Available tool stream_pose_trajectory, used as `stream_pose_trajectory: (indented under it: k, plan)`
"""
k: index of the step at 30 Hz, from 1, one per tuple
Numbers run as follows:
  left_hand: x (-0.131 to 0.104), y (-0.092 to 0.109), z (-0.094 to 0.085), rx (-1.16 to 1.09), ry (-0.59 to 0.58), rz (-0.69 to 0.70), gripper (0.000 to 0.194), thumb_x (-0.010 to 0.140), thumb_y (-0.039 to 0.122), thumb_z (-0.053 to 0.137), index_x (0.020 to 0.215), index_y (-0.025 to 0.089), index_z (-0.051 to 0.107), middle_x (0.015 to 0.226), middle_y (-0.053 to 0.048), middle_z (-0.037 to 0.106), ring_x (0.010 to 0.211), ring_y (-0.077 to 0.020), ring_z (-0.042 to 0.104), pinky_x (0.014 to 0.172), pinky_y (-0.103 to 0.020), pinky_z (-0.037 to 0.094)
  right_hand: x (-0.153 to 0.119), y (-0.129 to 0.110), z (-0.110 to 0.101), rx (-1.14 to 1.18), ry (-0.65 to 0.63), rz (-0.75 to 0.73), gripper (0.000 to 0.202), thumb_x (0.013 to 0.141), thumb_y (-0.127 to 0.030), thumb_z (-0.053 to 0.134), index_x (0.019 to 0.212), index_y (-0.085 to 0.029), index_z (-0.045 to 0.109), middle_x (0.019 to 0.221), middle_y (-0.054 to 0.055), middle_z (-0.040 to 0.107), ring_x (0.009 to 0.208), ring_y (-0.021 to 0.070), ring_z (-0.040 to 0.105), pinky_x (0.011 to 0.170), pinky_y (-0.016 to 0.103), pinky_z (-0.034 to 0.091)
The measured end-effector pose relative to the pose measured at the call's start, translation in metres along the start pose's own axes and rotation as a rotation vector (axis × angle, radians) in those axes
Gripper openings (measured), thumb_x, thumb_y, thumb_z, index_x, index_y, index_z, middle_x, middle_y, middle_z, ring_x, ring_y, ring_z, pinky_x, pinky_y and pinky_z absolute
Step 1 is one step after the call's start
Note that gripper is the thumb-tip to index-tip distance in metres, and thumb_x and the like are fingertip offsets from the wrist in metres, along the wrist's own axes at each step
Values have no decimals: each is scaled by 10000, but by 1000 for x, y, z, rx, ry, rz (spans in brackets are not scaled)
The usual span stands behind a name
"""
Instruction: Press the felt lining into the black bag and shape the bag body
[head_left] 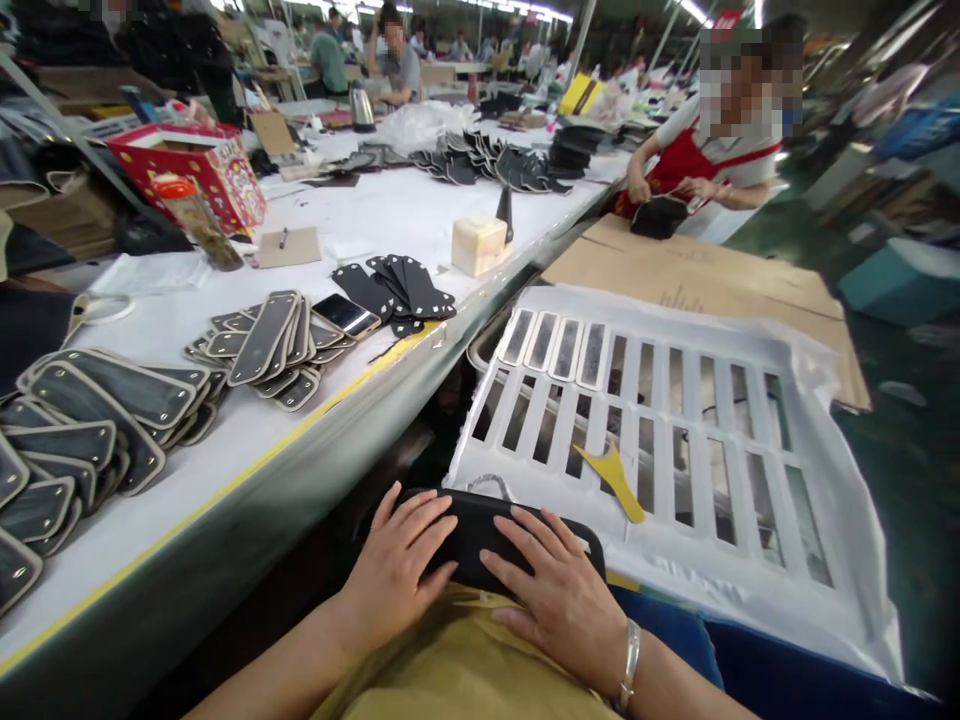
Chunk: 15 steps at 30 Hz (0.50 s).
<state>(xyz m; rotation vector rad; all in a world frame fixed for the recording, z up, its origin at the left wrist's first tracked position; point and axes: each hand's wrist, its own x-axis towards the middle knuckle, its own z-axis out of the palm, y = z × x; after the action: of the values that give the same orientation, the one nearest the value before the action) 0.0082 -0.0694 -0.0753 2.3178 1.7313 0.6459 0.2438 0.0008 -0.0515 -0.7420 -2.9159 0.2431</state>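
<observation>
A long black padded panel with rounded corners [472,540] lies in front of my body, at the near edge of the slotted white frame. My left hand [405,560] rests on its left part, fingers spread and stretched out over the surface. On its right part lies my right hand [544,580], also with fingers apart and flat, a bracelet at the wrist. The panel's underside is hidden. Just beyond it, on the frame, is a yellow forked tool [615,480]. Several grey-black strips [555,345] sit in the frame's far left slots.
White slotted frame [675,580] at right, cardboard [720,290] beyond it. On the long table at left are piled edged strips [112,400], a phone [346,315], black pieces [405,285] and a cream block [478,246]. A co-worker in a red apron [682,160] handles a black piece.
</observation>
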Motion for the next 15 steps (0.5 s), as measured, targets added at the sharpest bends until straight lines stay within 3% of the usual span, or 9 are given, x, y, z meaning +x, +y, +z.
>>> stream_pose_trajectory:
  k: [3,7,11,15]
  plan:
    - [12,-5,2,10,-139,150,525,803,475,556,1223,165,502,1360,-143,450,1265,-292,386,1096,-515,199,6,3,5,12,28,48,452,872,-497,462,1244,-252,531,1286,40,540,1193,235,458,1038,456,321]
    - [32,-13,5,-35,-206,200,558,704,523,649,1103,147,545,1327,-171,474,1223,-294,431,1045,-486,316,11,5,15,15,35,84,727,780,-604,526,1321,-126,445,1350,110,466,1205,265,426,1030,431,335]
    - [42,-15,9,-59,-173,217,529,625,473,716,1005,143,552,1210,-154,552,1113,-296,504,968,-461,401,11,7,22,-2,25,174,753,744,-550,604,1313,-81,446,1305,150,485,1166,297,431,1008,439,345]
    - [40,-15,15,-51,-104,213,469,665,446,676,1005,149,547,1165,-145,572,1084,-290,520,955,-462,415,15,6,22,-3,18,215,742,734,-485,643,1312,-64,444,1192,160,543,1070,294,475,967,434,379]
